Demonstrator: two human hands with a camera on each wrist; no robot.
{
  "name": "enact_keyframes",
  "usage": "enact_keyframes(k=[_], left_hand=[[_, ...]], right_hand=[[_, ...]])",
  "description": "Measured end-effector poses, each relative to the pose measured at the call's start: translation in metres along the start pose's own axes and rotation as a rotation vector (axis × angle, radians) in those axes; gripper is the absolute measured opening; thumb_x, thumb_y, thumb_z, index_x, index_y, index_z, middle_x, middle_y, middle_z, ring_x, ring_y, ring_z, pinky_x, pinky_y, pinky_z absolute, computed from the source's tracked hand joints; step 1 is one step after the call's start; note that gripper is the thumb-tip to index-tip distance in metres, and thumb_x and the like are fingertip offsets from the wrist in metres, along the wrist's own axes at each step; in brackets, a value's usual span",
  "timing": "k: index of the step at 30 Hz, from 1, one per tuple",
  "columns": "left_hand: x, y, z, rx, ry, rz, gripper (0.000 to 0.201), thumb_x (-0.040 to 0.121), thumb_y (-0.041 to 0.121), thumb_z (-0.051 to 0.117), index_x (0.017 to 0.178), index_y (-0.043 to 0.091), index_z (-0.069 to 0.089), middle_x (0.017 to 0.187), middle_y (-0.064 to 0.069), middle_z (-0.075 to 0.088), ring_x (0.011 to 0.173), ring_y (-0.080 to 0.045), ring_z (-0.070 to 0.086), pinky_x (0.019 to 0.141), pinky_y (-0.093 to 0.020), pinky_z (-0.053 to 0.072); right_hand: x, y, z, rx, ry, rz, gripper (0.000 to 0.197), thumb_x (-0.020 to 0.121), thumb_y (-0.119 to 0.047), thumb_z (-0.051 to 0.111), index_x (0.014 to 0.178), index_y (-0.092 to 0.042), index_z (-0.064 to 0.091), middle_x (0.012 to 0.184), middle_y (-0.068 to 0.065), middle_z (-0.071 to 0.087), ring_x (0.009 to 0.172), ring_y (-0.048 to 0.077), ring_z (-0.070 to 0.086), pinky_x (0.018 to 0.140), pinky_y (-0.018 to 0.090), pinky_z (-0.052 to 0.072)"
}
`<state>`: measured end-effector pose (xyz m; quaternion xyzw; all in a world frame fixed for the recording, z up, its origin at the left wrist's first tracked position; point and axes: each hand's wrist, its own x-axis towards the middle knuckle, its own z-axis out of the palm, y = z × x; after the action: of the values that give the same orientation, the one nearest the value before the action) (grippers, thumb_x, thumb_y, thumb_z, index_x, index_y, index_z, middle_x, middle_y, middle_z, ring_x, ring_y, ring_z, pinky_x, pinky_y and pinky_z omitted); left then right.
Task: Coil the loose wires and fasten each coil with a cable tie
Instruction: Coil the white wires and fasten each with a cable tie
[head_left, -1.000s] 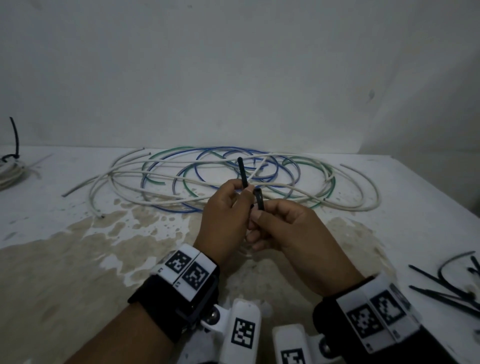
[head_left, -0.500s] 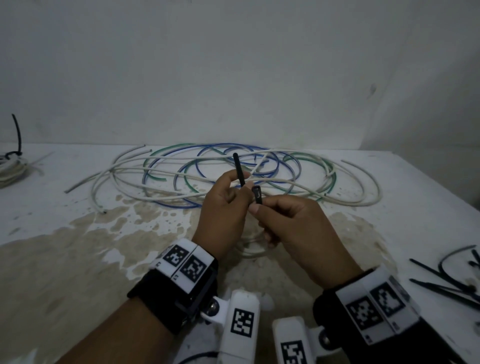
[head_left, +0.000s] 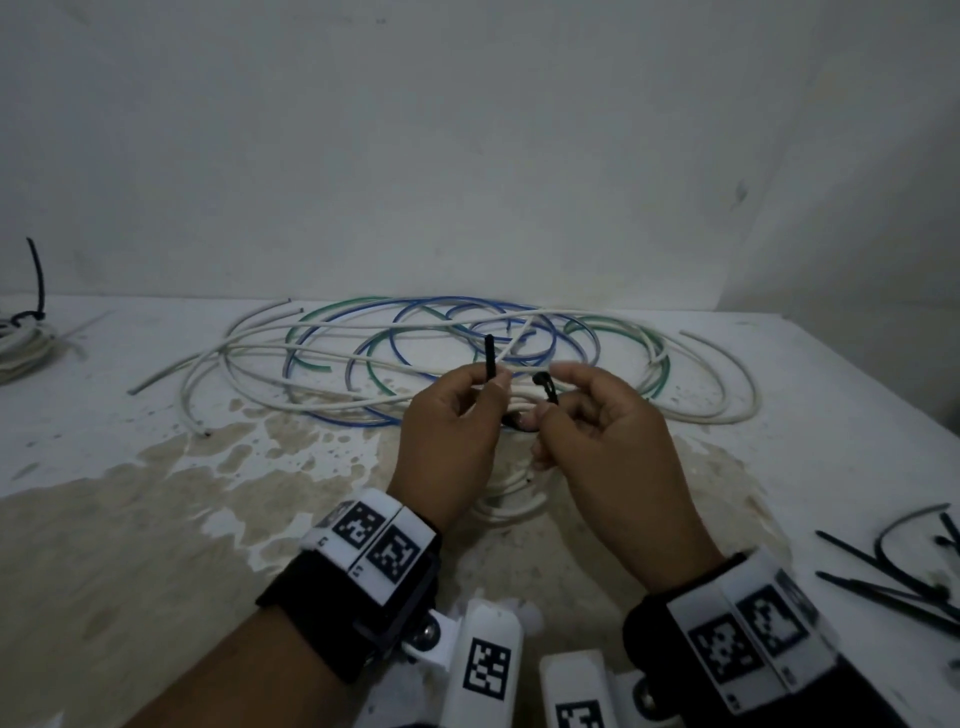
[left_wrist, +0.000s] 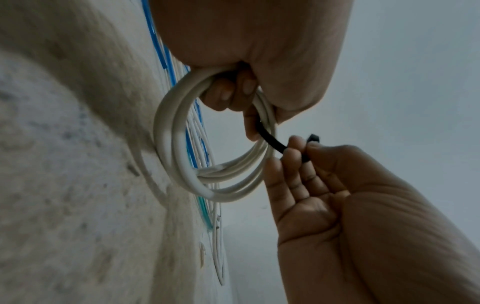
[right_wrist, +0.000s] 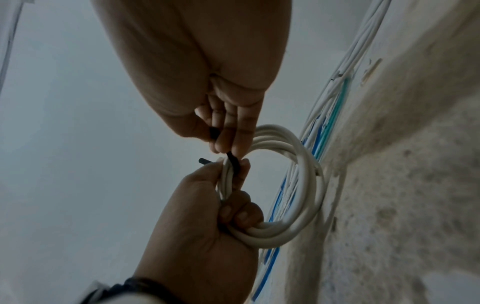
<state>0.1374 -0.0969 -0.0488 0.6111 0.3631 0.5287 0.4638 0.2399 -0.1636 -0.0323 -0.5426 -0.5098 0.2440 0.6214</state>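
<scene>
So my left hand (head_left: 447, 431) is gripping the small white coil (left_wrist: 207, 156) just above the table (head_left: 156, 519) and pinching one end of the black cable tie (head_left: 489, 358); my right hand (head_left: 608, 441) pinches the other end. My hands block most of the coil from above. Behind them is the tangle of loose wires (head_left: 363, 353), spare ties (head_left: 909, 571) lie near right, and a tied bundle (head_left: 21, 338) sits far left.

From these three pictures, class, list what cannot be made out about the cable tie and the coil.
- Head view: white wire coil mostly hidden behind both hands.
- Left wrist view: black cable tie runs behind the left hand's fingers; its wrap is unseen.
- Right wrist view: tie's head buried in the right hand.
</scene>
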Motion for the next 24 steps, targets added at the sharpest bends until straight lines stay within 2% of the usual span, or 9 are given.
enact_keyframes(k=[2,3,6,8,10,14,18,22,24], left_hand=[[0.0,0.0,0.001,0.046,-0.018,0.025,0.019,0.095,0.021,0.055,0.109,0.03,0.064,0.081,0.021,0.063,0.068,0.011,0.059,0.065,-0.01,0.047],[-0.001,-0.001,0.001,0.065,-0.028,0.034,0.022,0.095,0.022,0.055,0.11,0.036,0.061,0.087,0.024,0.062,0.078,0.011,0.06,0.074,-0.011,0.049],[-0.001,-0.001,0.002,0.109,-0.013,0.055,0.019,0.094,0.021,0.056,0.108,0.032,0.064,0.092,0.022,0.065,0.09,0.009,0.061,0.083,-0.014,0.048],[-0.001,-0.002,0.002,0.142,0.005,0.082,0.017,0.093,0.021,0.057,0.103,0.029,0.067,0.091,0.023,0.064,0.09,0.011,0.059,0.082,-0.011,0.046],[-0.001,-0.002,0.003,0.164,0.008,0.105,0.02,0.093,0.021,0.058,0.11,0.026,0.068,0.093,0.021,0.064,0.09,0.012,0.059,0.08,-0.003,0.043],[-0.003,0.001,0.003,0.233,-0.06,0.143,0.035,0.094,0.024,0.056,0.128,0.03,0.055,0.097,0.019,0.065,0.091,0.009,0.06,0.079,-0.001,0.042],[-0.004,0.001,0.004,0.253,-0.08,0.18,0.027,0.094,0.023,0.056,0.12,0.025,0.065,0.104,0.017,0.067,0.098,0.0,0.064,0.089,-0.021,0.05],[-0.007,0.002,0.006,0.299,-0.101,0.231,0.023,0.094,0.022,0.057,0.112,0.022,0.071,0.101,0.009,0.072,0.091,0.002,0.064,0.08,-0.008,0.046],[-0.007,0.001,0.006,0.3,-0.105,0.257,0.021,0.094,0.022,0.058,0.109,0.022,0.072,0.096,0.013,0.072,0.085,0.007,0.063,0.076,-0.006,0.044]], right_hand=[[0.001,0.001,0.0,-0.038,0.035,-0.025,0.029,0.087,-0.007,0.059,0.093,-0.036,0.058,0.065,0.004,0.064,0.065,0.028,0.063,0.068,0.042,0.054],[0.001,0.001,0.0,-0.056,0.045,-0.041,0.028,0.087,-0.008,0.059,0.094,-0.035,0.06,0.065,0.002,0.063,0.066,0.025,0.064,0.069,0.042,0.055],[0.001,0.002,-0.001,-0.092,0.062,-0.051,0.02,0.088,-0.012,0.061,0.099,-0.028,0.064,0.067,-0.004,0.065,0.07,0.017,0.067,0.07,0.04,0.057],[0.001,0.004,-0.003,-0.155,0.079,-0.053,0.024,0.088,-0.014,0.061,0.11,-0.023,0.066,0.077,-0.003,0.07,0.071,0.015,0.066,0.073,0.037,0.056],[0.003,0.006,-0.007,-0.231,0.114,-0.075,0.024,0.088,-0.014,0.062,0.111,-0.019,0.069,0.087,-0.001,0.072,0.075,0.013,0.066,0.077,0.034,0.055],[0.006,0.004,-0.014,-0.266,0.147,-0.104,0.021,0.088,-0.014,0.063,0.106,-0.02,0.071,0.085,0.002,0.07,0.069,0.011,0.063,0.07,0.029,0.052],[0.008,0.003,-0.016,-0.283,0.169,-0.157,0.02,0.087,-0.013,0.064,0.105,-0.019,0.071,0.089,0.0,0.071,0.068,0.009,0.063,0.07,0.018,0.049],[0.008,0.003,-0.016,-0.269,0.214,-0.202,0.018,0.088,-0.018,0.063,0.103,-0.018,0.072,0.092,-0.009,0.069,0.072,0.011,0.064,0.071,0.032,0.054],[0.008,0.003,-0.016,-0.274,0.214,-0.222,0.021,0.086,-0.022,0.061,0.103,-0.017,0.073,0.09,-0.016,0.066,0.073,0.012,0.064,0.072,0.035,0.055]])
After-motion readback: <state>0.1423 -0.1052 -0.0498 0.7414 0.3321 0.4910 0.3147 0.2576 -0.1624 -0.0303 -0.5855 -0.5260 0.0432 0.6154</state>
